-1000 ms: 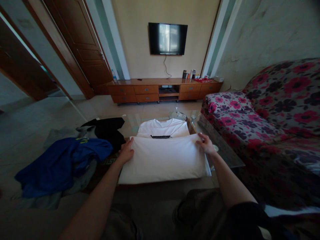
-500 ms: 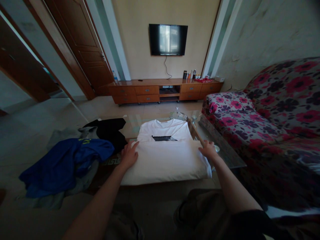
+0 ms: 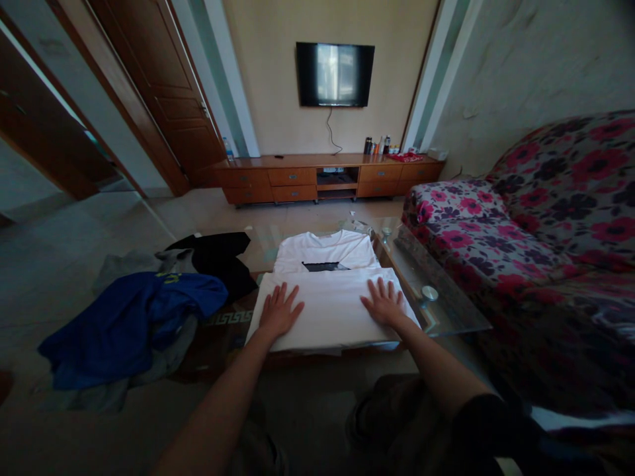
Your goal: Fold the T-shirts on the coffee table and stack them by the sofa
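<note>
A white T-shirt [image 3: 327, 311] lies on the glass coffee table [image 3: 459, 317] in front of me, its lower part folded up over the front. The collar end points away from me, and part of a dark print shows just beyond the fold's edge. My left hand [image 3: 282, 311] rests flat on the left side of the folded layer, fingers spread. On the right side of the same layer, my right hand [image 3: 384, 303] also lies flat with its fingers apart. Neither hand grips the cloth.
At the table's left lie a blue garment [image 3: 133, 324], a black garment [image 3: 215, 258] and grey cloth [image 3: 124, 268]. A flowered sofa [image 3: 520, 244] stands on the right. Beyond the table are a low wooden cabinet [image 3: 292, 178] and a wall-mounted television [image 3: 335, 74].
Both hands have moved inward from the shirt's side edges onto the folded layer and flattened out. The fold now lies flatter, its right side drawn in a little.
</note>
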Motion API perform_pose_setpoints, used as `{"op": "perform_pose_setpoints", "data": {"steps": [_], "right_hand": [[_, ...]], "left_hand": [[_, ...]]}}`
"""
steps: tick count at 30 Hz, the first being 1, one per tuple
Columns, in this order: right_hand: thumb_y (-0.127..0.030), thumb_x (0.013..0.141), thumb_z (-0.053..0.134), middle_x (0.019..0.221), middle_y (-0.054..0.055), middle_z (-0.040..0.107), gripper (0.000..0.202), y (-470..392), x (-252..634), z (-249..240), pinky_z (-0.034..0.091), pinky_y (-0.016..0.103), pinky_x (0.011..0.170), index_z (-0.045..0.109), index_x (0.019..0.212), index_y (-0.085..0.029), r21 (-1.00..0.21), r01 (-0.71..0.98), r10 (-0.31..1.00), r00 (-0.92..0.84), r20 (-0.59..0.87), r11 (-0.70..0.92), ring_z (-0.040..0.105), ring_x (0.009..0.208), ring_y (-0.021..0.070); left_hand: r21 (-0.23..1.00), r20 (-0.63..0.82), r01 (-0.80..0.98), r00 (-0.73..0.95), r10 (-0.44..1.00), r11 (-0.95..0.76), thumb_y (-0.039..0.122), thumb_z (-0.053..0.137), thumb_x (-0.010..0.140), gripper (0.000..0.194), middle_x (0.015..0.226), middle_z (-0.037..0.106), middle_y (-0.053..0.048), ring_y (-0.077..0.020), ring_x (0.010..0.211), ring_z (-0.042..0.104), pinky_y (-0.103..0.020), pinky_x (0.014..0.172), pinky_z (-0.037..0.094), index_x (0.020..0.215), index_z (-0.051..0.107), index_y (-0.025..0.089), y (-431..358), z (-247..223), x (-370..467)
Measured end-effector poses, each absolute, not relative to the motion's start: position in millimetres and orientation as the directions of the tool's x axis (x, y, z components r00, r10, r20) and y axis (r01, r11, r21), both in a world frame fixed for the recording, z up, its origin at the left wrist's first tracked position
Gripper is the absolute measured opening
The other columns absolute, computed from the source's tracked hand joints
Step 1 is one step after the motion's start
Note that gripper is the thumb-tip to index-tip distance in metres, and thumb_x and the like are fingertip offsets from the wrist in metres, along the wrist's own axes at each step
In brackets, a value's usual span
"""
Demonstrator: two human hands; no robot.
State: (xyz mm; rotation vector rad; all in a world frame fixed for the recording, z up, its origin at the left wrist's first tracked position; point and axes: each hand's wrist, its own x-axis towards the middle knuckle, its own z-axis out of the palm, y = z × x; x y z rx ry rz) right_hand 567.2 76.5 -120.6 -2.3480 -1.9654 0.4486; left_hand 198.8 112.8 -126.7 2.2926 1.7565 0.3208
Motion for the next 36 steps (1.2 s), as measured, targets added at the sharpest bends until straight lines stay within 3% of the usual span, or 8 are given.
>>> {"op": "perform_pose_setpoints", "data": {"steps": [5, 9, 11, 15, 21, 24, 28, 36], "right_hand": [[-0.07, 0.101, 0.021, 0.174, 0.009, 0.001, 0.078, 84.5, 570.7, -114.3, 0.002, 0.069, 0.12, 0.015, 0.166, -0.029, -0.217, 0.961, 0.981, 0.144, -0.132, -0.17, -0.005, 0.158, 0.038], [-0.063, 0.103, 0.023, 0.172, 0.017, 0.003, 0.077, 61.8, 539.6, -116.6, 0.005, 0.07, 0.119, 0.021, 0.165, -0.017, -0.183, 0.975, 0.991, 0.118, -0.055, -0.127, 0.0, 0.158, 0.0388], [-0.062, 0.103, 0.027, 0.172, 0.015, 0.006, 0.075, 47.1, 516.5, -122.0, 0.009, 0.068, 0.12, 0.024, 0.165, -0.02, -0.185, 0.983, 0.999, 0.005, -0.034, -0.011, 0.003, 0.158, 0.0382], [-0.063, 0.102, 0.031, 0.173, 0.011, 0.007, 0.075, 35.8, 485.1, -129.6, 0.006, 0.071, 0.119, 0.02, 0.166, -0.026, -0.182, 0.98, 0.996, -0.088, -0.014, 0.084, 0.002, 0.157, 0.0401], [-0.062, 0.102, 0.035, 0.173, 0.012, 0.006, 0.073, 49.3, 492.7, -113.5, 0.007, 0.071, 0.118, 0.02, 0.166, -0.027, -0.188, 0.978, 0.991, -0.106, -0.08, 0.089, 0.002, 0.157, 0.0398], [-0.053, 0.101, 0.045, 0.17, 0.017, 0.019, 0.069, 42.6, 497.4, -96.2, 0.019, 0.065, 0.119, 0.033, 0.161, -0.021, -0.239, 0.951, 0.971, -0.222, -0.088, 0.196, 0.016, 0.155, 0.0381], [-0.037, 0.098, 0.054, 0.157, 0.016, 0.044, 0.055, 21.7, 490.0, -87.6, 0.037, 0.044, 0.116, 0.048, 0.151, -0.02, -0.335, 0.842, 0.898, -0.438, 0.033, 0.423, 0.041, 0.143, 0.0277], [-0.055, 0.101, 0.046, 0.17, 0.019, 0.012, 0.078, -5.7, 471.3, -112.3, 0.019, 0.058, 0.124, 0.025, 0.164, -0.014, -0.176, 0.889, 0.903, -0.43, -0.002, 0.423, 0.013, 0.157, 0.0367]], "left_hand": [[0.379, 0.217, 0.878, 0.223, 0.95, -0.293, 0.045, 0.038, 0.102, 0.057, 0.162, 0.04, -0.013, -0.028, 0.154, 0.027, -0.045, 0.128, 0.016, 0.151, 0.048, 0.019, 125.8, -122.2, 202.3], [0.358, 0.261, 0.853, 0.298, 0.918, -0.379, 0.037, 0.038, 0.102, 0.048, 0.155, 0.049, -0.012, -0.0287, 0.15, 0.034, -0.046, 0.127, 0.02, 0.141, 0.059, 0.02, 115.7, -111.4, 220.1], [0.322, 0.245, 0.834, 0.384, 0.89, -0.448, 0.039, 0.036, 0.103, 0.048, 0.155, 0.049, -0.012, -0.0293, 0.149, 0.035, -0.047, 0.127, 0.021, 0.139, 0.061, 0.02, 100.3, -109.8, 236.3], [0.279, 0.158, 0.778, 0.542, 0.826, -0.563, 0.046, 0.035, 0.103, 0.057, 0.164, 0.039, -0.011, -0.0288, 0.154, 0.028, -0.049, 0.127, 0.02, 0.153, 0.047, 0.02, 69.0, -119.7, 266.4], [0.278, 0.072, 0.777, 0.569, 0.819, -0.564, 0.049, 0.034, 0.103, 0.066, 0.171, 0.022, -0.01, -0.0296, 0.159, 0.014, -0.053, 0.126, 0.019, 0.163, 0.027, 0.022, 68.5, -127.2, 266.4], [0.292, 0.048, 0.734, 0.629, 0.776, -0.613, 0.057, 0.041, 0.1, 0.073, 0.171, 0.021, -0.013, -0.0315, 0.158, 0.015, -0.052, 0.126, 0.02, 0.163, 0.029, 0.021, 68.3, -118.9, 257.7], [0.283, 0.081, 0.638, 0.728, 0.681, -0.716, 0.058, 0.043, 0.1, 0.073, 0.171, 0.022, -0.009, -0.0266, 0.158, 0.018, -0.046, 0.127, 0.02, 0.164, 0.025, 0.026, 49.5, -114.2, 251.4], [0.201, 0.109, 0.708, 0.671, 0.734, -0.677, 0.063, 0.036, 0.101, 0.078, 0.172, 0.017, -0.009, -0.0263, 0.159, 0.012, -0.047, 0.127, 0.019, 0.165, 0.021, 0.022, 18.1, -120.9, 239.9]]}}
